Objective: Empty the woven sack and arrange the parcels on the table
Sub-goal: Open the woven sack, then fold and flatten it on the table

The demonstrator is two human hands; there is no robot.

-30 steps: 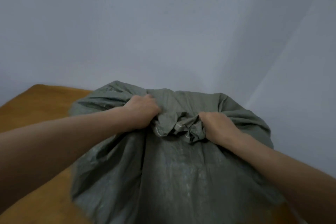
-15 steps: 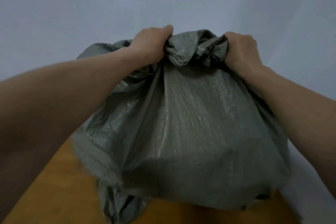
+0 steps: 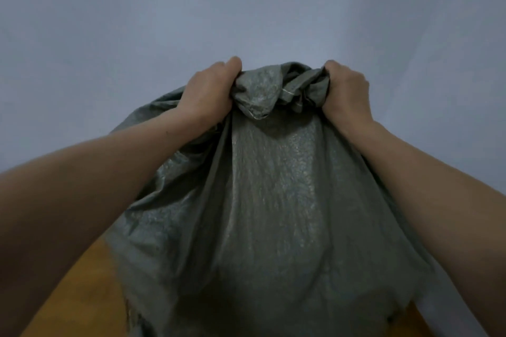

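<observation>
Clenches left hand (image 3: 210,87) on the bunched end of the woven sack (image 3: 273,200), right hand (image 3: 346,90) fisted on the same bunch, hanging it over the worktop (image 3: 82,295). Might spill hidden parcels off the worktop edge if shaken hard, or lose the slick weave. Holds it far higher than a second ago.

One woven sack (image 3: 273,213), two hands (left hand (image 3: 208,90), right hand (image 3: 347,93)), one table (image 3: 76,295).

Dim, flat bluish light, soft blur, wide-angle stretch at the edges, faint sheen on the woven sack (image 3: 273,186).
</observation>
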